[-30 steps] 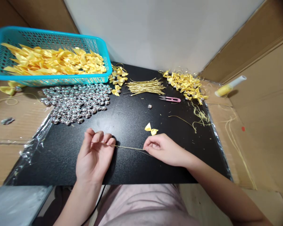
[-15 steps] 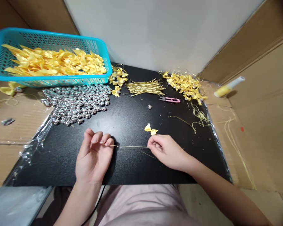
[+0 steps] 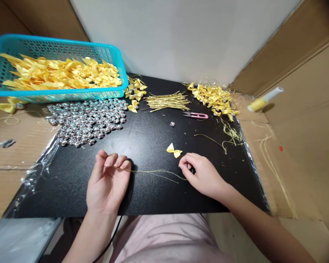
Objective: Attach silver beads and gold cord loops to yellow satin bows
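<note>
My left hand (image 3: 109,180) is palm up at the front of the black table, its fingers curled in and closed on a thin gold cord (image 3: 150,171). Loose strands of that cord run rightward from the fingers over the tabletop. One strand reaches the edge of my right hand (image 3: 201,174), which is turned down with its fingers bent in and thumb close to the index finger. I see nothing between those fingertips. Just above the right hand lies a small yellow ribbon bow (image 3: 174,150). Farther back sits a single silver bead (image 3: 172,124).
A blue basket (image 3: 123,78) of yellow ribbon bows stands back left, behind many silver beads (image 3: 87,120). Gold cords (image 3: 167,101) lie bundled at the back centre, near pink thread snips (image 3: 196,115). Beaded bows (image 3: 215,98) and cord scraps (image 3: 232,134) are to the right.
The cord was stretched taut between both hands; now it lies slack. My right hand has moved slightly right and off the cord's line. The left hand has kept its grip.
</note>
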Tool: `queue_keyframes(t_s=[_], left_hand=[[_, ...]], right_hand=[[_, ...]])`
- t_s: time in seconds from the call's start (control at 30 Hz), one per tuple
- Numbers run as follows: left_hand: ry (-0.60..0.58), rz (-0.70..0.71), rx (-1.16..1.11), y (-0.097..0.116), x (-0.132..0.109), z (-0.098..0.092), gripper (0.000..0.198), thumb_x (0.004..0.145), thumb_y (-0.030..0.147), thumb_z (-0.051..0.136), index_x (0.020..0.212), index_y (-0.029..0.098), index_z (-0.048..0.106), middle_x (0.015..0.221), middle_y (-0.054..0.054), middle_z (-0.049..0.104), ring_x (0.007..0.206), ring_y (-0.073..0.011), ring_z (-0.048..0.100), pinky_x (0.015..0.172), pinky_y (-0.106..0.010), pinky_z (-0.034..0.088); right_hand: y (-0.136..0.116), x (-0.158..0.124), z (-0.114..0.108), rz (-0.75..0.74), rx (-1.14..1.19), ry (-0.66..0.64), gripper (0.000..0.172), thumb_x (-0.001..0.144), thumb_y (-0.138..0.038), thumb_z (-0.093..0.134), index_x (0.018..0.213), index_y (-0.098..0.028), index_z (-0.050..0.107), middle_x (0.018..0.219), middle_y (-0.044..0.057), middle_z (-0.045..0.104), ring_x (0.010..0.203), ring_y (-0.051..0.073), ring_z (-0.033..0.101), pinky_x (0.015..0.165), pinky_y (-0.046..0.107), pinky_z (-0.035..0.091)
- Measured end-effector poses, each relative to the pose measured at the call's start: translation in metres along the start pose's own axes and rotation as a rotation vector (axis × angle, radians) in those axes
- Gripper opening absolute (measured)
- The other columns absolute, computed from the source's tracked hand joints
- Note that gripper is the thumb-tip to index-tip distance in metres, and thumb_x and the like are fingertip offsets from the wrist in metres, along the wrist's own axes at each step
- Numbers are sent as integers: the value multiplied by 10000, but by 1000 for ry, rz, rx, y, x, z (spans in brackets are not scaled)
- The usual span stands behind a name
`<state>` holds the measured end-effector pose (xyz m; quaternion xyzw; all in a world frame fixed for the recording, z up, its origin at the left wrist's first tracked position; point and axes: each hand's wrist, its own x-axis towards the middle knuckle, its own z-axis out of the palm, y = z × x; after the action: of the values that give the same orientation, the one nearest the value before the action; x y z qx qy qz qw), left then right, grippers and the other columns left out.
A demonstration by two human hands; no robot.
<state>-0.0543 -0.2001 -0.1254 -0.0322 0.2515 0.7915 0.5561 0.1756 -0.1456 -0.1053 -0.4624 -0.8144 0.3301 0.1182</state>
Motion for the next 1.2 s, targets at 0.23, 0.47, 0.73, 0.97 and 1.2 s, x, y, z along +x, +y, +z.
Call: queue_keyframes(t_s=[0.23,0.47,0.73,0.97,1.2], left_hand=[[-17,-7,4,2,0,-3,96,805,179,739,838,198,650,553,64,485,533,-97,477,502,-221,450],[6,-7,6,0,-1,0,78,817,187,728,818,197,650,540,65,475,518,-95,467,485,-218,437],[-5,-22,-10,2,-1,-1,114,788,176,755,827,192,648,547,65,484,526,-98,470,495,-219,447],[-9,-24,-20,1,0,-2,94,809,180,734,838,192,645,551,61,485,533,-101,465,505,-224,451],[-21,-21,-13,2,-1,-3,108,796,175,746,839,195,649,553,63,484,532,-103,463,500,-223,449]], right_hand=[[-9,6,6,-165,-133,-10,109,888,-144,530,876,-181,632,891,44,679,825,177,552,748,311,383],[-20,30,12,-269,-288,-98,94,904,-239,595,859,-172,644,905,42,681,843,178,537,739,317,328],[-21,30,13,-196,-246,-114,116,886,-219,620,780,-176,632,867,16,669,826,168,519,730,309,304],[-21,33,13,-154,-187,-130,106,882,-210,622,782,-177,633,855,16,666,835,166,513,737,303,301],[-20,30,18,-168,-219,-109,102,872,-212,640,776,-178,634,842,7,666,828,164,510,722,301,289]])
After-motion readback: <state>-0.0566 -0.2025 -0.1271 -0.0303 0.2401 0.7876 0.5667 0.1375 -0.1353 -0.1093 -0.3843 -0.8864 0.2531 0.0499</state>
